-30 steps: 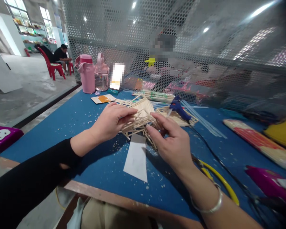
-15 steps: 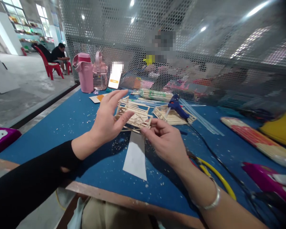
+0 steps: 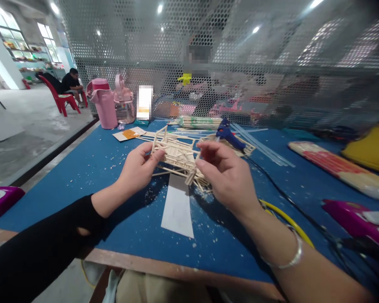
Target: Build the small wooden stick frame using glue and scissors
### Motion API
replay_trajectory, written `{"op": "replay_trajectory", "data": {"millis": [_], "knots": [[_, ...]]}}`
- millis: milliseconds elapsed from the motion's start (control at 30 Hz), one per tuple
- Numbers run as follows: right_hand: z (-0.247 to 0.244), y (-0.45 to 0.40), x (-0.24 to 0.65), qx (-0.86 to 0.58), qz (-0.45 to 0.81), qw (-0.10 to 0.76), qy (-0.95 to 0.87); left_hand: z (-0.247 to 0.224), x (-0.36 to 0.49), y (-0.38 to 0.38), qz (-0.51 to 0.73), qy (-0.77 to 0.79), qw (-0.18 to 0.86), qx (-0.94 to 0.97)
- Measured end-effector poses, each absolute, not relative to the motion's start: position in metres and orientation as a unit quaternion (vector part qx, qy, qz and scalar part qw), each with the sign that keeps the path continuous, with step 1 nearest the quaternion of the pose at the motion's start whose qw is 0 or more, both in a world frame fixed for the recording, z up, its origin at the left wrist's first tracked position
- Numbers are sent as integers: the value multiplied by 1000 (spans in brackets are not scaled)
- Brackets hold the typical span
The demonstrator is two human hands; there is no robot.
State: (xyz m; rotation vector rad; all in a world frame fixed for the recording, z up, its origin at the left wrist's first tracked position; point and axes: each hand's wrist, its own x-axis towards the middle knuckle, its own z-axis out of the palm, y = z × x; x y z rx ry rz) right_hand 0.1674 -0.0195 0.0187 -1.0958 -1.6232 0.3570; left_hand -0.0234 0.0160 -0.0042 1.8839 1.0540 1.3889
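One stick frame [image 3: 177, 155] is pinched in my left hand [image 3: 138, 167], my right hand [image 3: 230, 177] loosely spread beside it, one paper [image 3: 177, 212] on the blue surface [image 3: 94, 172].

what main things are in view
stick frame: one, pale, centre
loose sticks: several, pale, below frame
paper: one, white, front
glue gun: one, blue, rear
stick panel: one, pale, under glue gun
clear rods: several, translucent, rear
stick bundle: one, pale, rear
flask: one, pink, rear
bottle: one, pink, rear
phone: one, white screen, rear
card: one, orange-white, rear
stick pack: one, red and pale, right
purple objects: two, purple, both sides
table: one, blue, centre
mesh: one, grey, rear
seated person: one, black clothes, far left
left hand: one, bare, on frame
right hand: one, bare, beside frame
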Motion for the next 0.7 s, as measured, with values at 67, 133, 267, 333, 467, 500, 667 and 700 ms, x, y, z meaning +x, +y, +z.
{"op": "replay_trajectory", "data": {"millis": [67, 133, 267, 333, 467, 500, 667, 700], "knots": [[21, -21, 170, -460, 107, 528, -706, -3, -24, 14, 517, 389, 284, 707], [22, -23, 172, -459, 79, 519, -717, -1, -24, 13, 521, 382, 288, 707], [23, -23, 173, -442, 85, 540, -711, 1, -24, 10, 524, 363, 293, 713], [23, -22, 172, -437, 143, 551, -696, 1, -24, 10, 523, 364, 295, 712], [24, -20, 170, -427, 275, 563, -652, 0, -25, 10, 517, 371, 294, 713], [24, -20, 170, -426, 291, 565, -644, 0, -25, 10, 516, 370, 296, 714], [23, -21, 168, -426, 342, 575, -610, -1, -25, 9, 515, 363, 304, 715], [23, -21, 167, -426, 348, 576, -605, -2, -25, 9, 514, 363, 303, 715]]}}
